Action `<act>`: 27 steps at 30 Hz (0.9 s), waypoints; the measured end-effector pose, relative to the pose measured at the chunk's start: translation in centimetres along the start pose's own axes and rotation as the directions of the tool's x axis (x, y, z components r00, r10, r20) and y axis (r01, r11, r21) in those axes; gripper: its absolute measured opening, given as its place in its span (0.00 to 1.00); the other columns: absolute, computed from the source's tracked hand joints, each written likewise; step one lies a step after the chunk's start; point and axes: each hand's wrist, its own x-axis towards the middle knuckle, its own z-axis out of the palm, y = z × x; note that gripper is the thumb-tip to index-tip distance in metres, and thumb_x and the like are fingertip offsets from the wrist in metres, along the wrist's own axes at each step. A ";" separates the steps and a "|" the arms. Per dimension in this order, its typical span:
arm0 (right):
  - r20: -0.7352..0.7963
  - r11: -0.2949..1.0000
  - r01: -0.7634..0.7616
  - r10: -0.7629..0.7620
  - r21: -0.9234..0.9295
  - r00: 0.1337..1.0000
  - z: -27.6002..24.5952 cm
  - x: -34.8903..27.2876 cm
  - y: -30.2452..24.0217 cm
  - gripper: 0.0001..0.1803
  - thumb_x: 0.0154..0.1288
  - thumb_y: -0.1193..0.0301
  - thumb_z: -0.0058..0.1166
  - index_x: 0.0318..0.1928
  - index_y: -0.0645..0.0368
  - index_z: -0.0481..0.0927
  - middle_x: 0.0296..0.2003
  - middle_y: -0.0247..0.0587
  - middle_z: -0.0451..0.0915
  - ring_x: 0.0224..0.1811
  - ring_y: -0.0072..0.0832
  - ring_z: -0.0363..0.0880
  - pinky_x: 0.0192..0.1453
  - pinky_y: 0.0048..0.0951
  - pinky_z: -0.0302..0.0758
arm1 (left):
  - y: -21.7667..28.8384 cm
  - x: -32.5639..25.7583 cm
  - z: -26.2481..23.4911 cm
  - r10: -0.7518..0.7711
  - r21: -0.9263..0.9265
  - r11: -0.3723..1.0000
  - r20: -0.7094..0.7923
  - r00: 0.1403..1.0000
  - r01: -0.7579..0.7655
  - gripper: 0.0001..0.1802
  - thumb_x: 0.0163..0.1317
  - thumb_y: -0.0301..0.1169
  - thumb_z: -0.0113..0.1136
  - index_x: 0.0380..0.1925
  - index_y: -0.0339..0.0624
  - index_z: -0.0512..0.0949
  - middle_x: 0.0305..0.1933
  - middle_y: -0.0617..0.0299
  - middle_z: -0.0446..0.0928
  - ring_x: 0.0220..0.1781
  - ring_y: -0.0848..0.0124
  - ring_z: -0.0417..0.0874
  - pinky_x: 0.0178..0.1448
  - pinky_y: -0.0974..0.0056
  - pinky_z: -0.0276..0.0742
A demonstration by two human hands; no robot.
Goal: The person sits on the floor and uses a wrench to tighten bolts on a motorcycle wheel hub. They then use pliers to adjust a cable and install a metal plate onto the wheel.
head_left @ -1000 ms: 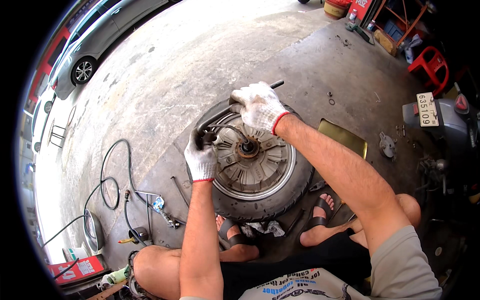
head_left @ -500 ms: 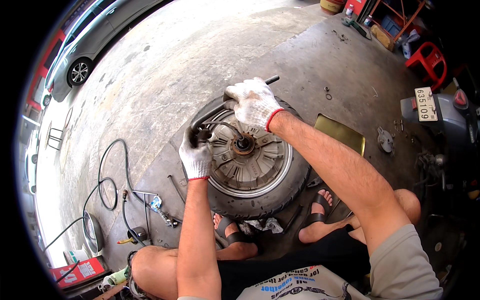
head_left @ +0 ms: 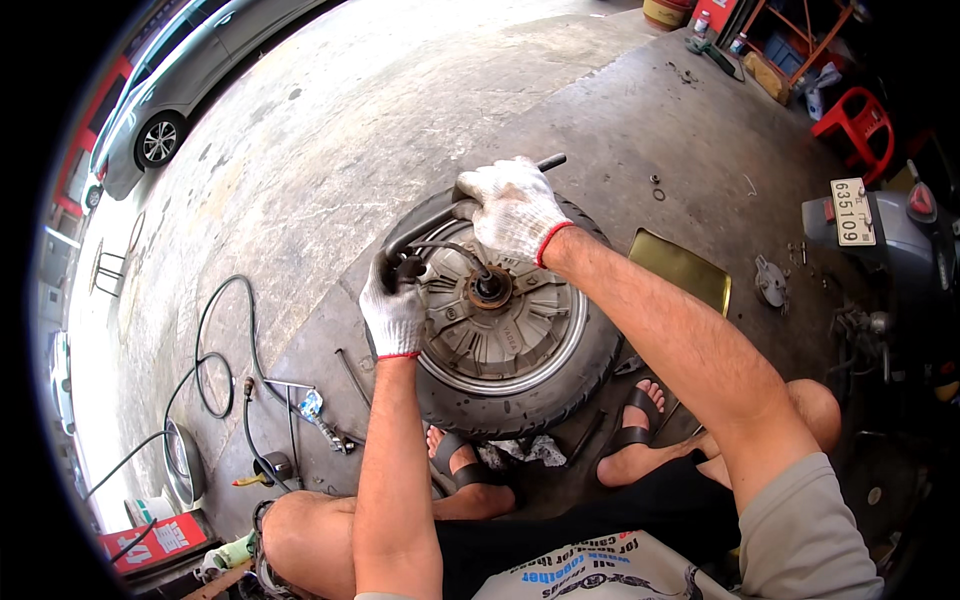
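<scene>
A wheel [head_left: 470, 372] with a black tyre and a grey metal hub lies flat on the floor in front of me. From the hub's centre a thin black cable [head_left: 458, 248] curves up toward my left hand [head_left: 390, 312]. My gloved left hand is closed around one end of a thick black tube-like length [head_left: 425, 226]. My right hand [head_left: 510, 208], in a white glove with a red cuff, grips the same length farther along, above the tyre's far rim. Its free end sticks out beyond my right fingers. Where the thin cable meets the thick length is hidden by my left hand.
A gold-coloured tray [head_left: 680, 268] and a round metal plate [head_left: 770, 283] lie to the right. A scooter [head_left: 880, 220] and a red stool [head_left: 858, 130] stand beyond. Left are a coiled hose [head_left: 205, 330] and several tools. My sandalled feet flank the wheel's near side.
My right hand and the thick black length have shifted very slightly to the right. My left hand keeps its hold, and the wheel lies as before.
</scene>
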 end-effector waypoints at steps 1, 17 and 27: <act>0.008 1.000 -0.006 0.006 0.000 1.000 0.0 0.0 0.0 0.08 0.64 0.63 0.60 0.36 0.53 0.84 0.33 0.41 0.85 0.43 0.43 0.82 0.53 0.45 0.70 | -0.1 0.0 0.0 -0.007 -0.004 1.000 0.008 1.000 0.007 0.11 0.69 0.21 0.59 0.50 0.31 0.80 0.37 0.57 0.86 0.40 0.75 0.85 0.46 0.70 0.79; 0.054 1.000 0.009 -0.008 -0.021 0.998 -0.3 0.2 0.1 0.11 0.66 0.60 0.57 0.39 0.53 0.84 0.35 0.41 0.86 0.45 0.42 0.83 0.56 0.46 0.71 | -0.5 0.1 -0.1 -0.033 -0.024 0.999 0.044 0.998 0.034 0.13 0.69 0.22 0.59 0.52 0.31 0.79 0.39 0.57 0.85 0.41 0.75 0.84 0.47 0.70 0.78; 0.054 0.970 0.203 -0.211 0.134 0.976 -2.3 3.8 1.4 0.10 0.66 0.65 0.59 0.42 0.56 0.84 0.38 0.45 0.84 0.45 0.45 0.82 0.55 0.45 0.73 | 2.8 0.3 0.0 -0.072 -0.297 0.954 -0.072 0.995 0.048 0.13 0.72 0.23 0.60 0.55 0.33 0.78 0.47 0.56 0.81 0.44 0.69 0.85 0.50 0.64 0.83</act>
